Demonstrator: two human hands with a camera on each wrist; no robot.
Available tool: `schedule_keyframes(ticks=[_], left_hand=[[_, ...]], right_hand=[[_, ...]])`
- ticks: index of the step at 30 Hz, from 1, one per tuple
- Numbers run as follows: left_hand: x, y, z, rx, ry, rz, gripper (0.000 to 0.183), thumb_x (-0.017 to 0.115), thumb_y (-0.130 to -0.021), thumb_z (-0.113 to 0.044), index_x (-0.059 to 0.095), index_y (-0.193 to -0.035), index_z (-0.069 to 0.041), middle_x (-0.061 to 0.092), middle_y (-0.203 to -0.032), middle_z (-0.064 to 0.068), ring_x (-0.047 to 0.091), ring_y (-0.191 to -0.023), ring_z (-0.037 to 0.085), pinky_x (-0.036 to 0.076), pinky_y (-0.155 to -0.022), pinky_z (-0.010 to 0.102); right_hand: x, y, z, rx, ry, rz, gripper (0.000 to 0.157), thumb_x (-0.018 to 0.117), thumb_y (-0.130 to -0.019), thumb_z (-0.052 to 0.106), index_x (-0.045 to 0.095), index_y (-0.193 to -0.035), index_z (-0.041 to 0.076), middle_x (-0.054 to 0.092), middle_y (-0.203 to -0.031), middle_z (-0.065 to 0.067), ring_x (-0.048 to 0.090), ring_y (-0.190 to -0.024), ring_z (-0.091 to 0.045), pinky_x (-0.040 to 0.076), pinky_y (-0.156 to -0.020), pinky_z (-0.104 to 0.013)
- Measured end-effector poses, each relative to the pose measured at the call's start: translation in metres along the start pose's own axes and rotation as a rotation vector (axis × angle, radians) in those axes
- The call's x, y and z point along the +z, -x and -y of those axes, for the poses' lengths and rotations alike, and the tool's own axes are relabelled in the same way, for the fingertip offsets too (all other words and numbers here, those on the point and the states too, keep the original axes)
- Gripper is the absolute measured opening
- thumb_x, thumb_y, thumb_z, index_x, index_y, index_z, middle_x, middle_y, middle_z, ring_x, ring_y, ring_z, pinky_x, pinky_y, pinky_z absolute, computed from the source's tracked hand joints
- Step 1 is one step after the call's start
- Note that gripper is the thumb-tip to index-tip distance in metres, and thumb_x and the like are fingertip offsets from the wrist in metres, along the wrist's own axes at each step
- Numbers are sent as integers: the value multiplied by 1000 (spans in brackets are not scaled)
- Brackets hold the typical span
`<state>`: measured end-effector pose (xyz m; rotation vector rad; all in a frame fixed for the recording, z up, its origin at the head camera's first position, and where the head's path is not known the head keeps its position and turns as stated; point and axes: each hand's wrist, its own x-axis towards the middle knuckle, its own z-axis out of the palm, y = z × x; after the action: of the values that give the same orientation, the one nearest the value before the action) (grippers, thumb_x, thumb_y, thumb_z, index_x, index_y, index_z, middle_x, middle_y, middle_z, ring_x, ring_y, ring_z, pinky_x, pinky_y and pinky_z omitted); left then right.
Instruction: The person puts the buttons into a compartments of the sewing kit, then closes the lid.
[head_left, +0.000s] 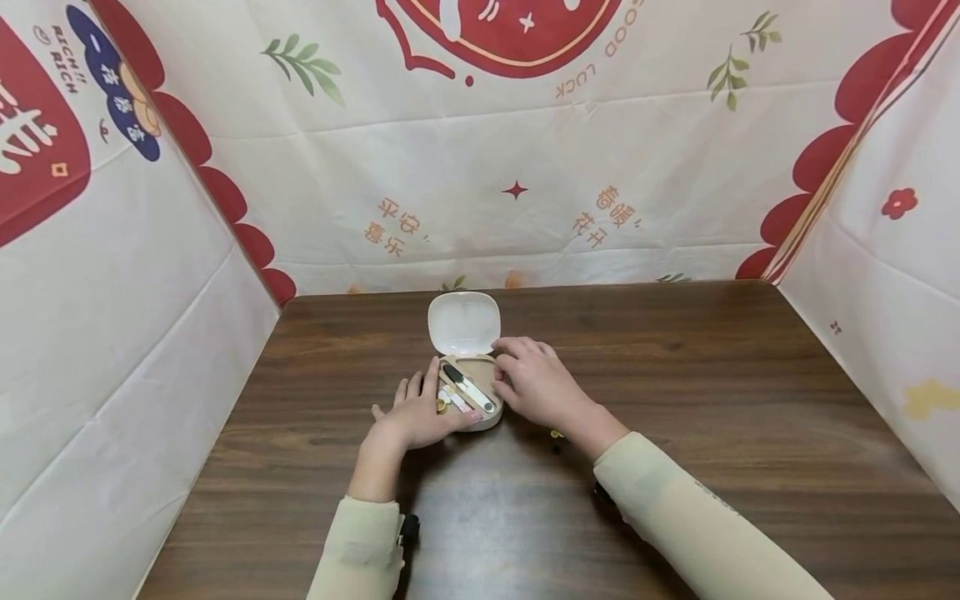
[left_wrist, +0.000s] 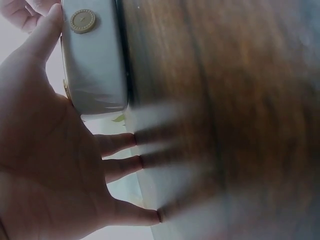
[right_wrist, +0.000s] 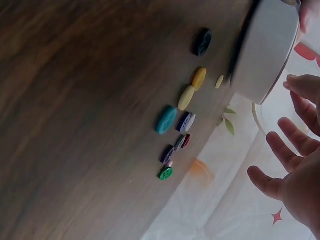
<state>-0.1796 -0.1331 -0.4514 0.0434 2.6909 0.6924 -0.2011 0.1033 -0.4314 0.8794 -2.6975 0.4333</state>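
A small beige sewing-kit box stands on the table with its white lid raised at the back. In its tray lie thread snips with a black tip, and white and gold pieces beside them. My left hand rests against the box's left side, fingers spread and straight, thumb along the front rim. My right hand is at the box's right edge, fingers bent, fingertips over the tray's right part. I cannot tell whether its thumb and forefinger pinch something small. A round gold emblem marks the box front.
Several loose buttons lie on the table right of the box, among them a teal button, a black button and a green button. The right forearm hides most of them from the head view. Printed cloth hangs behind the table.
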Motion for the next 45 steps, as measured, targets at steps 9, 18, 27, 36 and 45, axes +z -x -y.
schedule_keyframes(ticks=[9, 18, 27, 36, 45], left_hand=[[10, -18, 12, -17, -2, 30, 141, 56, -67, -104, -7, -172, -36, 13, -180, 14, 6, -168, 39, 5, -117, 90], [9, -18, 12, -23, -16, 29, 135, 58, -72, -100, -7, -172, -37, 13, -180, 14, 6, -168, 39, 5, -116, 90], [8, -12, 8, -7, -13, 4, 135, 56, -72, -101, -5, -172, -34, 17, -178, 18, 11, -167, 43, 5, -111, 94], [-6, 6, -6, -10, -8, 30, 131, 59, -77, -95, -2, -173, -31, 17, -178, 20, 10, -167, 42, 6, -116, 90], [-9, 11, -11, -22, -21, 43, 124, 61, -84, -87, -4, -173, -31, 15, -179, 19, 10, -167, 42, 7, -117, 89]], right_hand=[[4, -2, 3, 31, 3, 55, 13, 75, -96, 22, 70, -85, 20, 67, -141, -6, 61, -134, -32, 35, -118, -75], [3, -2, 2, 22, 30, 36, 10, 75, -97, 22, 76, -87, 20, 69, -136, -4, 64, -130, -30, 35, -117, -76], [-5, 1, 1, 27, 16, 27, 8, 75, -98, 24, 79, -92, 19, 70, -135, -4, 65, -127, -30, 34, -117, -76], [-17, 8, -3, 60, -7, 31, 5, 78, -96, 24, 79, -93, 20, 68, -140, -3, 63, -131, -30, 31, -119, -76], [-27, 18, -9, 54, 10, 27, 4, 81, -95, 25, 79, -95, 21, 68, -139, -2, 64, -129, -28, 31, -119, -76]])
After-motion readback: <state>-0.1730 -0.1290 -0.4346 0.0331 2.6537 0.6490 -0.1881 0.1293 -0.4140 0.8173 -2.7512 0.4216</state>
